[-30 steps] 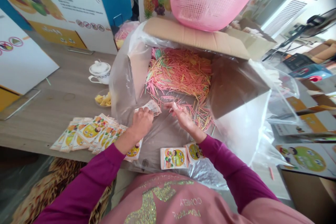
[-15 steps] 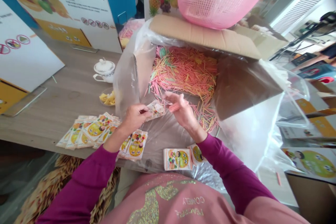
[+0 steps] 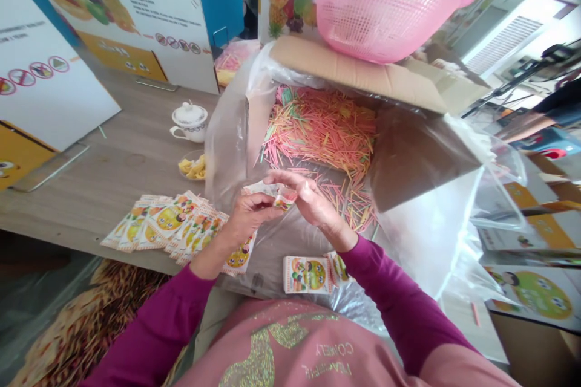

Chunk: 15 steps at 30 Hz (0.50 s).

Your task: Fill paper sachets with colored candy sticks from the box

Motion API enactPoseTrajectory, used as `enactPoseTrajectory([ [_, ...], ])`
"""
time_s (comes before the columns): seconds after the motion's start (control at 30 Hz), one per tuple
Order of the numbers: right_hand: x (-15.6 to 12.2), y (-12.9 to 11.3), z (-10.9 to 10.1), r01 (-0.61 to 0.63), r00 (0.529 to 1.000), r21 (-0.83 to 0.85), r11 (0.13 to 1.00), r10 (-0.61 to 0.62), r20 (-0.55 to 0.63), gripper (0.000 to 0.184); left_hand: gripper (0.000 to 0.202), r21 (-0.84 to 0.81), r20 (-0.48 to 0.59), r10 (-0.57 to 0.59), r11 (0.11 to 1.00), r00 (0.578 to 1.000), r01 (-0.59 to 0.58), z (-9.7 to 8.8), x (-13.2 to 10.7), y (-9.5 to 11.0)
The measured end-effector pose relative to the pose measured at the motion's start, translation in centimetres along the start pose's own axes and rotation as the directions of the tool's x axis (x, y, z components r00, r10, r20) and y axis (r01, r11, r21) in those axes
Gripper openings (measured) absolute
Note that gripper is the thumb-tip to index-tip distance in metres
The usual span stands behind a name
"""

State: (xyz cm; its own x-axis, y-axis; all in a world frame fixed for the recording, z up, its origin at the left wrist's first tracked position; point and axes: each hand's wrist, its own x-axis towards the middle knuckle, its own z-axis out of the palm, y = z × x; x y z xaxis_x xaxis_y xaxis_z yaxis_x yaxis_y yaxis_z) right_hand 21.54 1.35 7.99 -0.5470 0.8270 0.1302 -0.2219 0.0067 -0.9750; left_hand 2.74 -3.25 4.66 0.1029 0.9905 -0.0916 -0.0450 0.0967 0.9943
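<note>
Overhead view from the head camera, as I read it from my remote station. The left grip (image 3: pixel 251 217) is curled nearly shut and pinches a small printed packet (image 3: pixel 284 198) by one edge, holding it up in front of the body above the clear plastic liner (image 3: pixel 227 151), apparently so that both hands can reach it. The right grip (image 3: pixel 313 201) sits just beside it, its fingers (image 3: pixel 284 178) stretched over the top of the packet; how far it is closed, and whether it has hold of anything, I cannot tell. Behind the hands, a loose heap of thin pink, yellow and green sticks (image 3: pixel 322 127) lies in the liner inside an open cardboard box (image 3: pixel 354 72), whose walls seem to keep the pieces together and within reach. A pink plastic basket (image 3: pixel 390 6) rests on the box's raised flap. Left of the hands, a row of matching packets (image 3: pixel 167 224) overlaps on the wooden surface (image 3: pixel 91 199), each printed face partly showing. Two more packets (image 3: pixel 307 275) lie on the liner near the body. Farther back on the surface, off to the side of the box, stand a white lidded cup (image 3: pixel 189 122) and a small dish of yellow chips (image 3: pixel 193 167).
</note>
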Motion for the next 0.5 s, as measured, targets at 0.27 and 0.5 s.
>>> enactPoseTrajectory([
  [0.27,-1.5,-0.6,1.7,0.008,0.991,-0.157,0.988,0.013,0.137,0.074,0.029,0.04,0.088,-0.115,0.993,0.99,0.112,1.0,-4.8,-0.6],
  [0.5,3.4,-4.4,-14.0,-0.194,0.883,-0.746,0.638,-0.218,-0.416,0.021,0.03,0.846,0.004,0.303,0.507,0.953,-0.165,-6.7,-10.6,-7.0],
])
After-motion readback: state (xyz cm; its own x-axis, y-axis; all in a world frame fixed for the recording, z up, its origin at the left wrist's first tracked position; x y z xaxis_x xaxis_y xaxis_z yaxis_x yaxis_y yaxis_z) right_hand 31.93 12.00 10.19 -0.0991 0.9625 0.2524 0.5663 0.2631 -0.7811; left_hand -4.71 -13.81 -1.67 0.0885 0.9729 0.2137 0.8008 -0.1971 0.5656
